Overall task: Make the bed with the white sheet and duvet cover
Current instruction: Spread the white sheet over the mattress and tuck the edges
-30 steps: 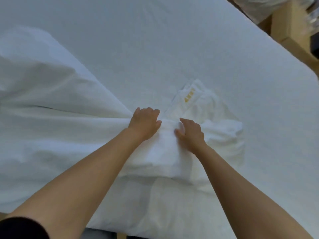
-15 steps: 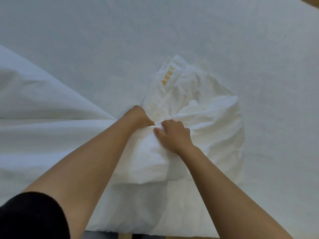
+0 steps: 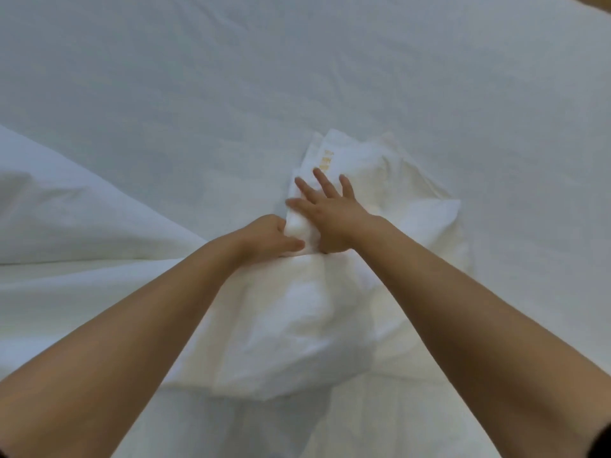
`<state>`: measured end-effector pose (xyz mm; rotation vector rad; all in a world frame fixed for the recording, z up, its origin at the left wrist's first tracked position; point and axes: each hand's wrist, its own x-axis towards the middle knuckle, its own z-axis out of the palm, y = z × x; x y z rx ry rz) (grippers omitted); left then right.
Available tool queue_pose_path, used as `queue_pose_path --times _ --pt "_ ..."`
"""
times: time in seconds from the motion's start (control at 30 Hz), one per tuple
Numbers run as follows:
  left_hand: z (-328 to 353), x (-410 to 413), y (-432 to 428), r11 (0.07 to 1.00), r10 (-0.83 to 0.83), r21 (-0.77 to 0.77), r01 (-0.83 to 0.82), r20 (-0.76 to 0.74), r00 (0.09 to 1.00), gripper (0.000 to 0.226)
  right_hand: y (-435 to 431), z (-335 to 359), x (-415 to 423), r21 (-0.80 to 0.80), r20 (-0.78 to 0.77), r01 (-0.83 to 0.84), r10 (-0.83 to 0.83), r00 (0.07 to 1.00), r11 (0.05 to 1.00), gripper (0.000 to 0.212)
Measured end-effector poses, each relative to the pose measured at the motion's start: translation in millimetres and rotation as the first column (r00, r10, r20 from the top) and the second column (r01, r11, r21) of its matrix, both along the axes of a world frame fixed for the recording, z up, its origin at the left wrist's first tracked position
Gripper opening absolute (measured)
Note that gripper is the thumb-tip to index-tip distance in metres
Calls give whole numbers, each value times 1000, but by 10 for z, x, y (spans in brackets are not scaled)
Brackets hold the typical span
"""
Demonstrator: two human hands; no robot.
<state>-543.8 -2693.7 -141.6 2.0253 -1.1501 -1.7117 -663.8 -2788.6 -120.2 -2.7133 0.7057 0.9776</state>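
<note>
in the middle of the bed, on the smooth white sheet point(image 3: 297, 67), the duvet cover point(image 3: 416, 209) lies bunched in a heap, its loose part spreading off to the left. the left hand point(image 3: 269, 238) has its grip closed round a fold of the cover. the right hand point(image 3: 327, 211) lies flat on it, fingers spread, just below some yellow marks point(image 3: 326, 160).

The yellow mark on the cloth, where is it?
Head view, centre: the mark sits on the cloth's far corner, just beyond the right hand's fingers.
</note>
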Motion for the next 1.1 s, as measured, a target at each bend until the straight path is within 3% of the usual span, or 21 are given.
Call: queue_pose_path --times 0.1,0.17,0.27,0.33,0.43,0.5,0.57,0.63,0.77,0.87,0.97,1.1 --pt "-11 20 -22 999 -23 -34 23 22 999 16 -55 -44 136 -5 -122 -135 134 984 991 37" --pt "7 7 -45 999 -15 -45 16 24 1000 15 -59 3 106 46 -73 -37 40 997 998 10" --pt "191 -23 -206 983 14 -184 0 74 997 18 -172 207 -47 74 106 171 -178 978 983 14" --pt "438 -45 -457 934 11 -348 75 238 971 14 -373 443 -126 47 290 306 -306 907 951 29" --pt "924 -75 -1006 803 117 -536 262 573 811 30 -814 911 -180 14 531 523 -449 719 852 24" --pt "1190 -84 -1399 692 251 -640 336 649 718 38 -1128 1124 -176 -10 663 612 -453 595 791 15" --pt "1273 -83 -1725 650 318 -664 369 679 661 43 -1357 1143 -180 -68 754 669 -401 521 741 11" --pt "1133 -72 -1906 719 278 -597 356 716 640 39 -1506 954 -237 -84 768 709 -408 494 700 13" --pt "506 -139 -1737 889 146 -405 214 694 705 60 -1511 380 -521 -63 496 673 -562 662 737 72" --pt "79 -463 -1405 925 -20 -275 262 654 756 66 -1325 -7 -837 15 432 702 -638 638 712 77" --pt "-171 -954 -1010 929 -191 -158 336 572 798 70 -959 -326 -1335 96 446 848 -784 432 522 73" --pt "-258 -1526 -565 897 -301 -112 427 555 776 80 -195 -551 -2216 65 376 997 -926 10 37 81"
